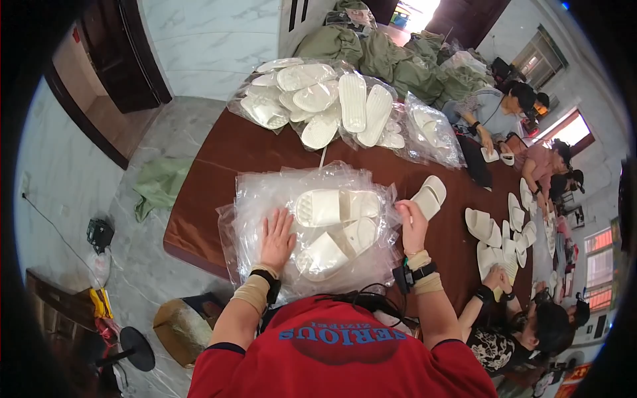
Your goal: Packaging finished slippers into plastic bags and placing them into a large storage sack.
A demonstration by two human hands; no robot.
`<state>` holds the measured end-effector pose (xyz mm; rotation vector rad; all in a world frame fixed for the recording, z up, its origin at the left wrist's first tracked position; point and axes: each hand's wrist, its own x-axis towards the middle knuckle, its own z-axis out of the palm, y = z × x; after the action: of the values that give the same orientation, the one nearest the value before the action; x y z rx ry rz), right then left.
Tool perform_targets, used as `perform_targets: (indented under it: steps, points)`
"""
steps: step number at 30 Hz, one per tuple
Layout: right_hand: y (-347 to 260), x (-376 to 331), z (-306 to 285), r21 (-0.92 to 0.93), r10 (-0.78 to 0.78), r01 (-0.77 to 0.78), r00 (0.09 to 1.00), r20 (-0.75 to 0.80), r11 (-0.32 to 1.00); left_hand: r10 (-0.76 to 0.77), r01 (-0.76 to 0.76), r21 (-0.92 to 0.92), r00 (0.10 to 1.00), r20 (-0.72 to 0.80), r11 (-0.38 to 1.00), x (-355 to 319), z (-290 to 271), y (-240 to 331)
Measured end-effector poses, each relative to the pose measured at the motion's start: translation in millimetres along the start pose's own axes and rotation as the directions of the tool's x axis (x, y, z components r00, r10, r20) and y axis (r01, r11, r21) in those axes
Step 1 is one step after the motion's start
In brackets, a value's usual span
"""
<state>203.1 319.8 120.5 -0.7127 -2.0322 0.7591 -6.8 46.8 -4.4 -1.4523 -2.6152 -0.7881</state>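
Observation:
A pair of white slide slippers point(323, 207) lies side by side, in or on the topmost clear bag; I cannot tell which. Beneath them is a thick pile of clear plastic bags point(249, 192). My left hand point(276, 239) rests flat on the pile, left of the slippers, fingers stretched out and holding nothing. At the right edge of the pile my right hand point(414, 229) pinches the rim of a clear plastic bag point(391, 229) between thumb and fingers. Just beyond that hand, a single white slipper point(431, 196) sits on the brown tabletop.
Bagged white slippers point(318, 96) are heaped at the far end of the brown table point(212, 179). Loose slippers point(504, 239) lie to the right, near co-workers' hands point(497, 278). Green sacks point(378, 56) stand behind. A cardboard box point(179, 325) is on the floor at left.

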Motion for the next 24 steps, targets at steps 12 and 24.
perform_targets:
  steps: [12, 24]
  points:
    - [2.6, -8.5, -35.5, -0.843, 0.389, 0.235, 0.805, 0.448, 0.485, -0.004, 0.004, -0.003, 1.000, 0.008, 1.000, 0.6, -2.3, -0.2]
    - [59.1, 0.6, -50.2, -0.630, 0.430, -0.013, 0.743, 0.514, 0.776, -0.018, 0.019, -0.018, 0.999, 0.038, 1.000, 4.7, -3.4, 0.7]
